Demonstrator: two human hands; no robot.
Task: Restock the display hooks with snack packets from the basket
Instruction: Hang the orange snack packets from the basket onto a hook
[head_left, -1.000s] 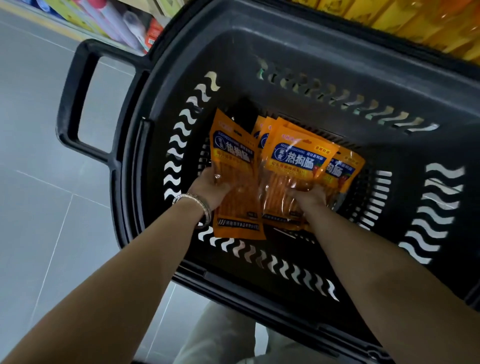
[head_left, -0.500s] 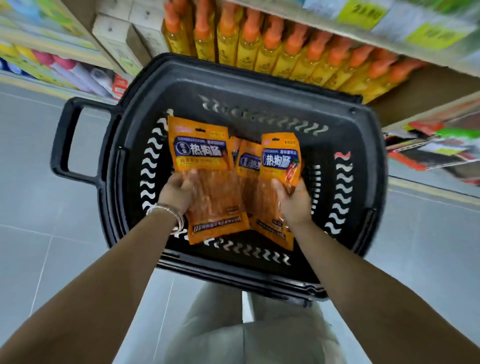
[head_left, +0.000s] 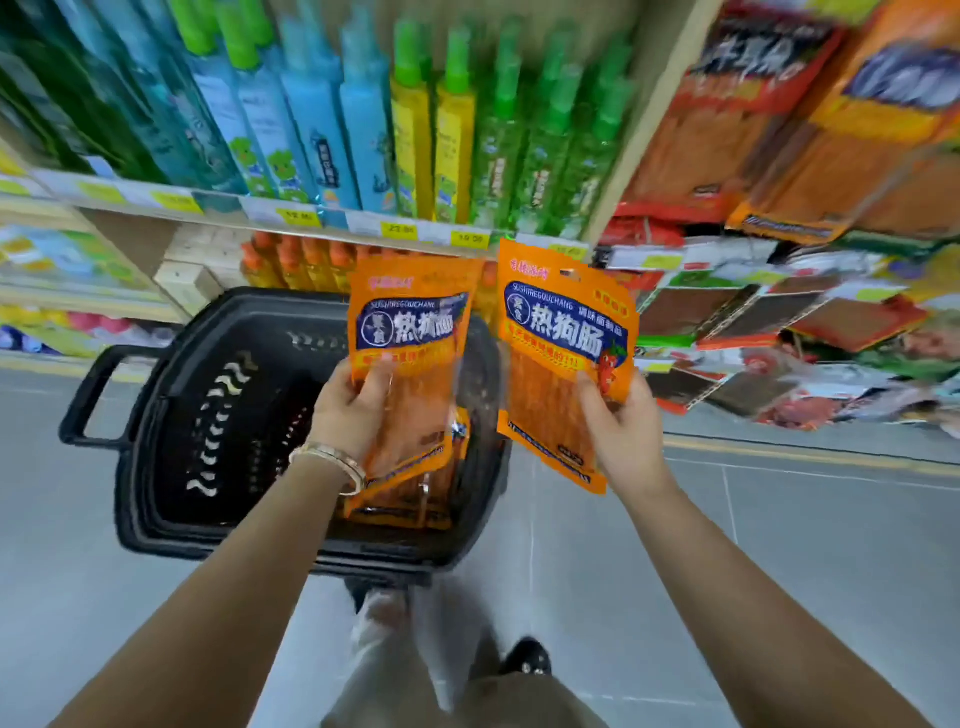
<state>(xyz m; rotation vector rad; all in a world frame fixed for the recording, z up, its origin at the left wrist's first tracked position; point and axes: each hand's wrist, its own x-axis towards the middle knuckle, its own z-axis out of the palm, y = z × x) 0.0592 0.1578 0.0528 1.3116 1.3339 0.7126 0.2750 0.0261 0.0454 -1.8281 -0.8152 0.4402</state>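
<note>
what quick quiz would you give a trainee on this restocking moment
1. True or false: the right hand is empty.
2. The basket is: A red, B black, C white.
3. Fill in: the left hand holds its orange packets over the ____.
Key: 1 false, it grips an orange packet. 2 B. 3 basket.

The right-hand packet (head_left: 563, 332) and left-hand packet (head_left: 410, 332) each read "SUSHIREGOUCHANG" over "热狗肠" on a blue band
</note>
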